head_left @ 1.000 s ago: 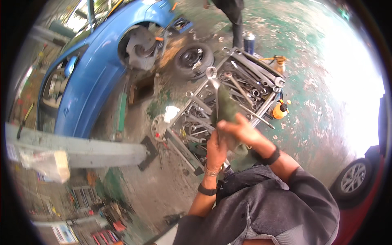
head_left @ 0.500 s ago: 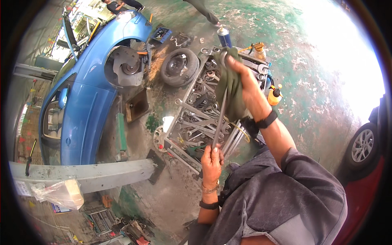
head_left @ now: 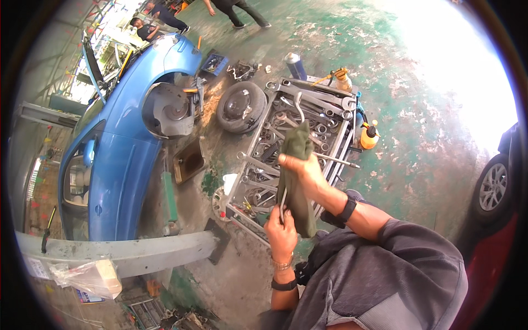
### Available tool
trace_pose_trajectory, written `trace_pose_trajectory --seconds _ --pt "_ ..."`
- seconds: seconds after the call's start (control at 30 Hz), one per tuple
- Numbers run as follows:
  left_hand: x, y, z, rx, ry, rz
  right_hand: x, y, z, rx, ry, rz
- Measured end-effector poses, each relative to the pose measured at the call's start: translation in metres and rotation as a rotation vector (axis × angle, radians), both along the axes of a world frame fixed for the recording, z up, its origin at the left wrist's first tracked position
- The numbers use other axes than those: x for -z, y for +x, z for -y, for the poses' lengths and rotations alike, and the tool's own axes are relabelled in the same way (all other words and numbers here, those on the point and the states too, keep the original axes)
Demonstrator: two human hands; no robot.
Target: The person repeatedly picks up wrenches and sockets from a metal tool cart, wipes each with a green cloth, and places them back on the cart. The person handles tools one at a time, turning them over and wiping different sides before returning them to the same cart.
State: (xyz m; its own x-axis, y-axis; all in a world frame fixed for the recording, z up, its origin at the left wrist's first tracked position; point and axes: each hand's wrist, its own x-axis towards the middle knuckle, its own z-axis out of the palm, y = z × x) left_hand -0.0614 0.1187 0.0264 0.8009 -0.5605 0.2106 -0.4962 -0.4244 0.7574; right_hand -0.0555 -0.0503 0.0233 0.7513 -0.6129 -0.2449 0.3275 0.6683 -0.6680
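Note:
My right hand [head_left: 309, 177] grips a dark green cloth [head_left: 300, 144] wrapped round a long, slim metal bar [head_left: 301, 108]. The bar's bent upper end sticks out above the cloth. Lower down, my left hand [head_left: 281, 234] is closed round the bar's other end, beside the hanging cloth. Cloth and fingers hide the bar's middle, so its exact kind cannot be told. Both hands are over a metal tool cart [head_left: 247, 224] full of wrenches. A large open-ended wrench [head_left: 319, 100] lies along its far side, and a thin rod [head_left: 338, 160] shows right of the cloth.
A blue spray can [head_left: 295, 67] and yellow spray bottles [head_left: 369, 136] stand around the cart. Left of it are a loose wheel [head_left: 241, 107], a shallow metal pan [head_left: 188, 159] and a blue car [head_left: 118, 165]. A grey lift arm [head_left: 137, 256] crosses the lower left. People stand far off.
My right hand and the cloth have slid down the bar toward my left hand, baring its bent upper end. My left hand has dropped slightly, still gripping.

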Motion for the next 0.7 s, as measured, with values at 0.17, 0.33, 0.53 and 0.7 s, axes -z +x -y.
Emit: trace_pose_trajectory --seconds 0.17,0.33,0.53,0.7 --pt "-0.009 -0.010 -0.023 -0.062 0.058 0.172 -0.003 0.010 0.068 0.274 0.006 0.024" --pt "-0.039 -0.001 -0.042 -0.020 0.073 0.113 -0.019 0.000 0.082 0.265 -0.364 0.091" --pt "-0.060 0.010 -0.062 0.113 -0.125 -0.641 -0.040 -0.026 0.118 -0.134 -0.605 0.147" --pt "-0.059 0.011 -0.060 0.185 -0.260 -1.077 -0.028 -0.027 0.129 -0.126 -0.467 0.372"
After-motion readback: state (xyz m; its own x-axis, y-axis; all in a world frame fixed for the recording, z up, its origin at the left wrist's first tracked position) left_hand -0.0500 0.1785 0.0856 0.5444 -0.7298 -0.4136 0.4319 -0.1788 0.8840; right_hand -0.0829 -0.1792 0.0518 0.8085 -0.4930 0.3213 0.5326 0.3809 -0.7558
